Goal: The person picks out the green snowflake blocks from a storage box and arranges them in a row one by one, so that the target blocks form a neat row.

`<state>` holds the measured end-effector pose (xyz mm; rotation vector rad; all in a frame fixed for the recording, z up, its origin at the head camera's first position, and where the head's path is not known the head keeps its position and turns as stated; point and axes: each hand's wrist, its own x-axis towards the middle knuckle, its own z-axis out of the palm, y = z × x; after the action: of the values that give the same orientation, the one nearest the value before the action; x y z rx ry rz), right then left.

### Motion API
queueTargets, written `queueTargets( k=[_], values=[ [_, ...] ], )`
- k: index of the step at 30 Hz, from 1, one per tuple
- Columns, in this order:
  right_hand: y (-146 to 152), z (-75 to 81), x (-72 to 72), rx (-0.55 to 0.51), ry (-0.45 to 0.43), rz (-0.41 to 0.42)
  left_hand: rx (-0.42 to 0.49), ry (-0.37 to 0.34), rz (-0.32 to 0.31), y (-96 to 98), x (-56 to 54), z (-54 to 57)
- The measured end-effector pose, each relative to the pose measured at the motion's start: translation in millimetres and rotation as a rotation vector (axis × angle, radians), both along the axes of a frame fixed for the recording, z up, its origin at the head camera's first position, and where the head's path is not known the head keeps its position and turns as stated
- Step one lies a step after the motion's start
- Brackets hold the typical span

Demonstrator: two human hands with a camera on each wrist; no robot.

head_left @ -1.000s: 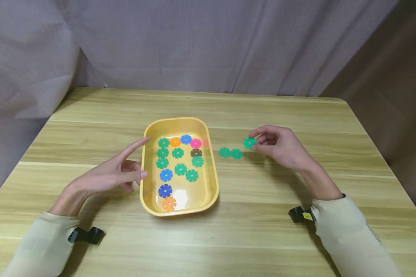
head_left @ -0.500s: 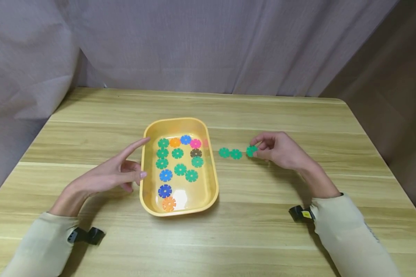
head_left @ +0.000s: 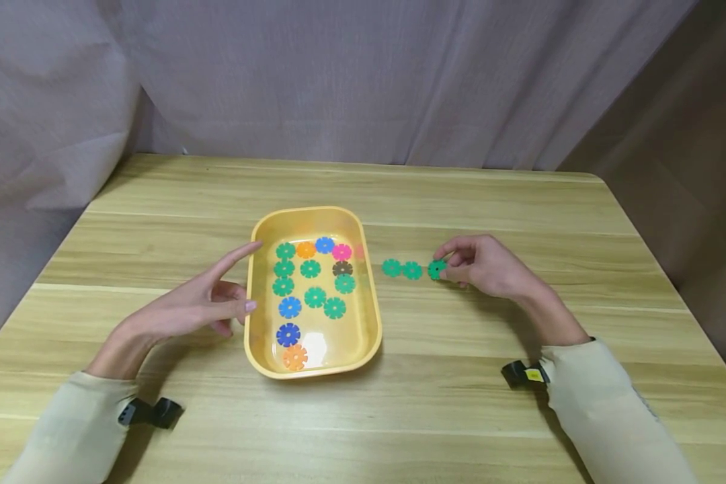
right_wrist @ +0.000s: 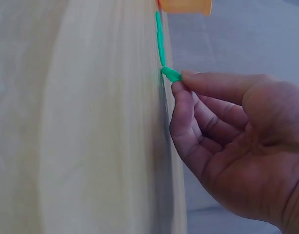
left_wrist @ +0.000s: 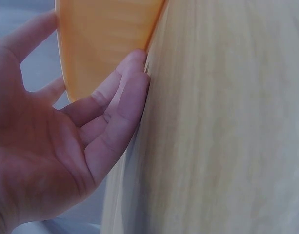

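Pinching a green notched disc (head_left: 433,267) between thumb and fingertips, the right hand (head_left: 489,267) is to the right of the yellow tray (head_left: 347,343). The held disc is tilted, close to the table (head_left: 435,417). Between it and the tray, two other green discs (head_left: 408,267) lie side by side. At the tray's left side, the left hand (head_left: 184,306) touches the rim with outstretched index finger and thumb. Inside the tray, multicoloured discs (head_left: 286,306) lie spread out.
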<state>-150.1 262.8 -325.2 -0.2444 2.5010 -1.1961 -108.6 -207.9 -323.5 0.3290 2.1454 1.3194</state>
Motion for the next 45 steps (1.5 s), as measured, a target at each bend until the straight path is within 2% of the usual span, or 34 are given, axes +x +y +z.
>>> queueTargets(
  k=[9,45],
  values=[
    [0.3,-4.7,-2.0,-0.009,-0.022,-0.001,0.022,-0.010,-0.003,-0.1,0.8,0.2],
    [-1.8,-6.1,0.1,0.073,0.065,0.021,0.023,-0.014,-0.004,0.9,0.7,0.6]
  ],
)
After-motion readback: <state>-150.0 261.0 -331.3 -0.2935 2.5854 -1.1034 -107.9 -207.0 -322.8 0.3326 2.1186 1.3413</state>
